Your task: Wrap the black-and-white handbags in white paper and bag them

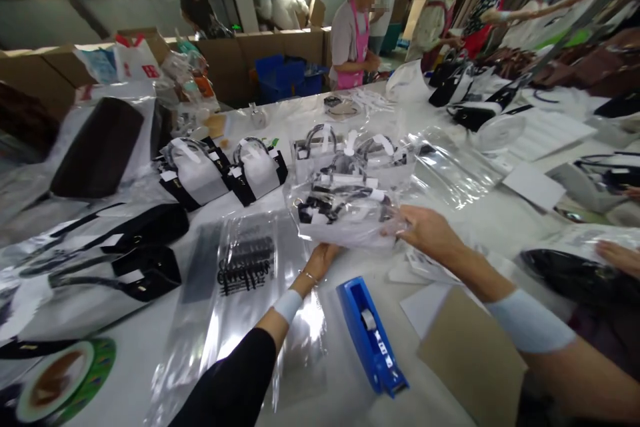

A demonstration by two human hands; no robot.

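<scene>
A black-and-white handbag (345,210) in a clear plastic bag lies in front of me, between my hands. My right hand (417,230) is closed on the plastic at its right end. At the near lower edge, my left hand (323,260) supports it, with the fingers partly hidden underneath. Just behind it stand more handbags in plastic (325,143). Flat clear plastic bags with black print (247,263) are stacked left of my left hand. Below my hands is a blue tape dispenser (373,337) holding a roll of tape.
Unwrapped handbags (197,173) stand at the left, with others (150,273) nearer. A round tape roll (55,380) lies at the lower left. Brown card (470,353) and white sheets (535,185) lie at the right. A co-worker's hand (620,257) touches a wrapped black bag. Several people work across the table.
</scene>
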